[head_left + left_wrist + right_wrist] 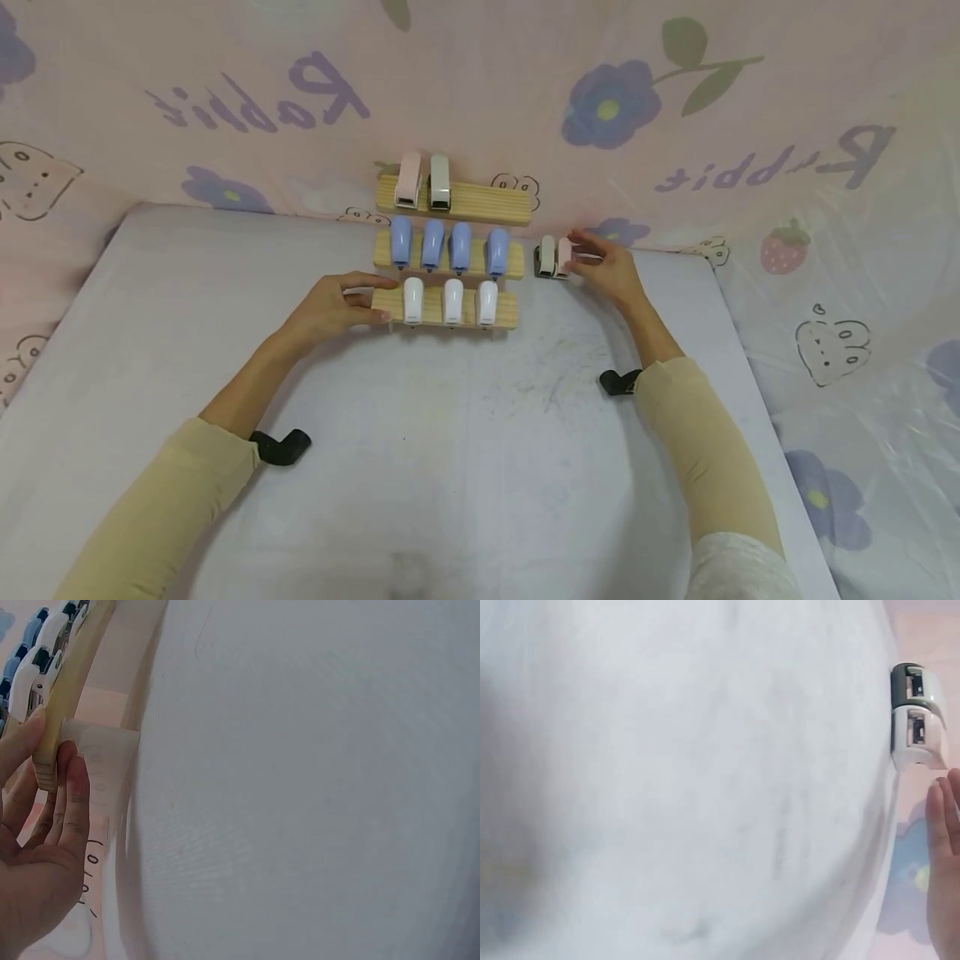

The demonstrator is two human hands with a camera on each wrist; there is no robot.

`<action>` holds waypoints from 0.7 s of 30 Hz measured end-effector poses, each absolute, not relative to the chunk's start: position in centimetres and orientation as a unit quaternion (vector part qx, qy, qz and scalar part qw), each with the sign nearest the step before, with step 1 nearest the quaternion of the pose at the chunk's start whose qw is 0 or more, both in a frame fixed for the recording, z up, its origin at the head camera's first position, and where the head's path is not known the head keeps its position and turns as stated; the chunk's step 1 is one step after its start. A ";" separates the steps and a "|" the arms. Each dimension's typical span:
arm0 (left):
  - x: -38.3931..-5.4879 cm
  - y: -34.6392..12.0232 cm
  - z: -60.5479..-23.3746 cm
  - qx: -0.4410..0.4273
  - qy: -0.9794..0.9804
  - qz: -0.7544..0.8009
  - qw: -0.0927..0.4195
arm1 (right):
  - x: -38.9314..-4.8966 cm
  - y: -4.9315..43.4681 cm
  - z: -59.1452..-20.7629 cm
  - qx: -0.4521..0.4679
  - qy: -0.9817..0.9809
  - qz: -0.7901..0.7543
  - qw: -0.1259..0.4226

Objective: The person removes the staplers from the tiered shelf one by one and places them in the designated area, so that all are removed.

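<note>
Two staplers (547,257) stand near the table's (450,467) far edge.

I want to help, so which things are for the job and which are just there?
Probably the job:
front rack, gripped by the left hand
middle rack, back rack
white staplers, blue staplers
loose grey stapler and loose pink stapler, near the right hand

Probably just there:
patterned cloth behind
black wrist pieces
</note>
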State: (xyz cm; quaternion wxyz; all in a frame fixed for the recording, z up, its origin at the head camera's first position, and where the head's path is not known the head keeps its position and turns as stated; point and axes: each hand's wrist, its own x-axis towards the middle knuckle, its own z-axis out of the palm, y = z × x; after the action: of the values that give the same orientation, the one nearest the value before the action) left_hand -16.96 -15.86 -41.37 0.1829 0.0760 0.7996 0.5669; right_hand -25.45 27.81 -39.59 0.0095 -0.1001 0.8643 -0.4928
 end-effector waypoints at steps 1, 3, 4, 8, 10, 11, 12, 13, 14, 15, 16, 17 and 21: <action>-16.9 -15.8 -41.4 0.075 0.799 0.568 0.183 | -25.1 27.6 -39.0 -0.102 0.862 -0.497 0.004; -16.9 -15.8 -41.4 0.074 0.797 0.571 0.184 | -25.0 27.5 -38.8 -0.103 0.860 -0.500 -0.013; -16.9 -15.8 -41.4 0.074 0.797 0.570 0.184 | -24.9 27.5 -38.7 -0.103 0.858 -0.502 -0.019; -16.9 -15.8 -41.4 0.073 0.798 0.569 0.184 | -24.7 27.1 -38.1 -0.107 0.849 -0.516 -0.038; -16.8 -15.8 -41.5 0.069 0.798 0.569 0.186 | -24.6 26.8 -37.7 -0.112 0.836 -0.535 -0.040; -16.8 -15.9 -41.5 0.067 0.798 0.569 0.187 | -24.6 26.7 -37.4 -0.116 0.832 -0.540 -0.040; -16.8 -15.9 -41.5 0.065 0.798 0.569 0.188 | -24.5 26.5 -37.1 -0.120 0.830 -0.544 -0.041; -16.8 -15.9 -41.6 0.063 0.797 0.570 0.188 | -24.4 26.3 -36.9 -0.125 0.826 -0.548 -0.041; -16.8 -15.9 -41.6 0.061 0.797 0.571 0.189 | -24.4 26.2 -36.6 -0.131 0.822 -0.552 -0.040; -16.9 -15.9 -41.6 0.061 0.796 0.571 0.190 | -24.3 26.0 -36.3 -0.136 0.820 -0.554 -0.039; -16.9 -16.0 -41.6 0.063 0.797 0.570 0.190 | -24.3 25.9 -36.1 -0.141 0.820 -0.554 -0.040; -16.9 -16.0 -41.6 0.062 0.797 0.571 0.189 | -24.3 25.9 -35.8 -0.148 0.819 -0.553 -0.043; -17.0 -15.9 -41.6 0.075 0.796 0.571 0.185 | -24.7 25.8 -35.4 -0.166 0.803 -0.570 -0.053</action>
State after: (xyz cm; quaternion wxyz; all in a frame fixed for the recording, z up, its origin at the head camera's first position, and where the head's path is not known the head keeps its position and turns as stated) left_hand -17.01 -15.95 -41.56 0.1850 0.0748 0.7963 0.5711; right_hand -24.71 25.78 -35.39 -0.0527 -0.1659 0.8033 -0.5696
